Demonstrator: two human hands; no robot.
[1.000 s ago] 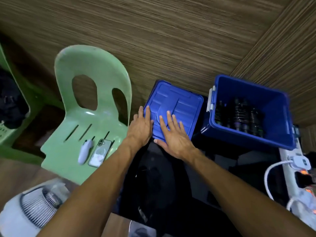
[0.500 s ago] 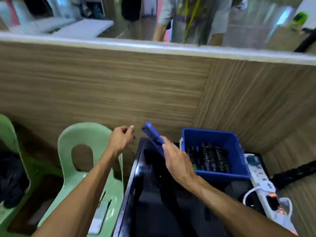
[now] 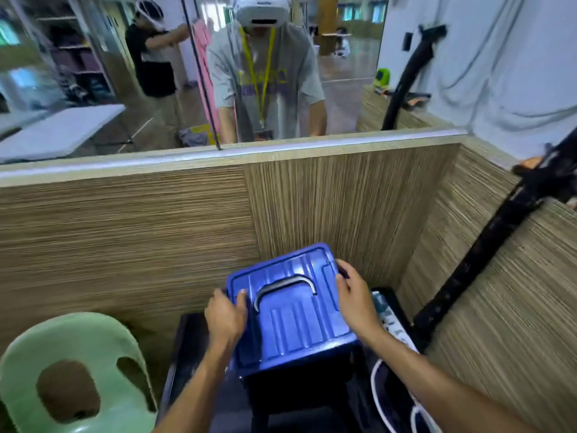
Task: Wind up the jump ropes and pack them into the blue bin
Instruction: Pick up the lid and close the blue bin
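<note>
At the far left we see a green plastic chair (image 3: 78, 364) standing beside a black table (image 3: 187, 348), whose edge shows next to it. Our left hand (image 3: 225, 318) grips the left edge of the blue lid (image 3: 293, 310): the thumb (image 3: 241, 297) lies curled on top of the lid and the other fingers wrap under its rim. The lid sits between our two hands, held from both short sides, and covers the blue bin (image 3: 281, 375), of which only a dark shadowed stretch shows beneath the lid's near edge. We cannot tell whether the lid is fully seated or only resting on the rim. The jump ropes are hidden under it.

The lid's long axis runs away from us and slightly to the right, towards the corner of the wood-grain partition (image 3: 125, 229); its far end looks tilted up. A grey curved handle (image 3: 284, 287) lies flat across the middle of the lid, its two ends pointing towards us. We can read no label or writing on the lid or the bin.

Our right hand (image 3: 354, 296) holds the right edge of the lid, the fingers curled over the far right corner and the palm against the side. Just right of that hand a white power strip (image 3: 392, 323) lies on the table, with a white cable (image 3: 379, 398) looping near our right forearm. A black pole (image 3: 468, 267) leans against the partition at the right.

Beyond the partition a person in a grey shirt (image 3: 265, 85) stands wearing a yellow lanyard (image 3: 263, 85); the purple print on the shirt is too blurred to read.
</note>
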